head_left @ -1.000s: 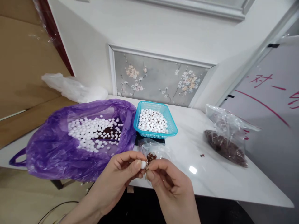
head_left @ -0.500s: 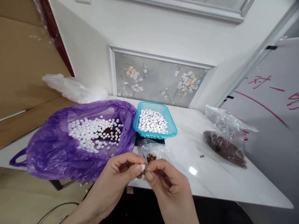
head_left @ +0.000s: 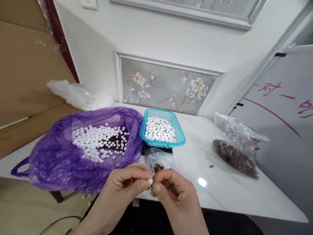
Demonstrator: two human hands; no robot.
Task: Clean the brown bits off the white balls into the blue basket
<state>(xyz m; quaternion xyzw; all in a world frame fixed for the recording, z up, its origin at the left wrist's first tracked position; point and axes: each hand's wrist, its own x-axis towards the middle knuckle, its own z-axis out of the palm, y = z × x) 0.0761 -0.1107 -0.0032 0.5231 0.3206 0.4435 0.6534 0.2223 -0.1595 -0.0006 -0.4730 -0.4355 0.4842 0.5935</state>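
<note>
Between thumb and forefinger, my left hand (head_left: 127,189) pinches a small white ball (head_left: 150,181). Against its right side, my right hand (head_left: 174,192) is closed in a pinch; whatever sits between its fingertips is too small to make out. Just beyond the hands lies a clear plastic bag (head_left: 168,158) with small reddish-brown pieces (head_left: 158,167) in it. Behind that, a blue basket (head_left: 182,140) holds many white balls with brown specks. On the left, a purple plastic bag (head_left: 56,160) lies spread, with loose white balls (head_left: 90,140) and brown pieces (head_left: 114,142) in its opening.
A clear bag of dark brown material (head_left: 234,156) stands on the right of the white table (head_left: 244,195). A few brown bits (head_left: 211,166) lie near it. A whiteboard (head_left: 288,124) leans at the right, cardboard (head_left: 24,71) stands at the left, and a white bag (head_left: 78,94) lies behind.
The view has tilted slightly up, so the table things sit a little lower. Both hands keep their pinch at the white ball, which shows a bit more clearly between the fingertips.
</note>
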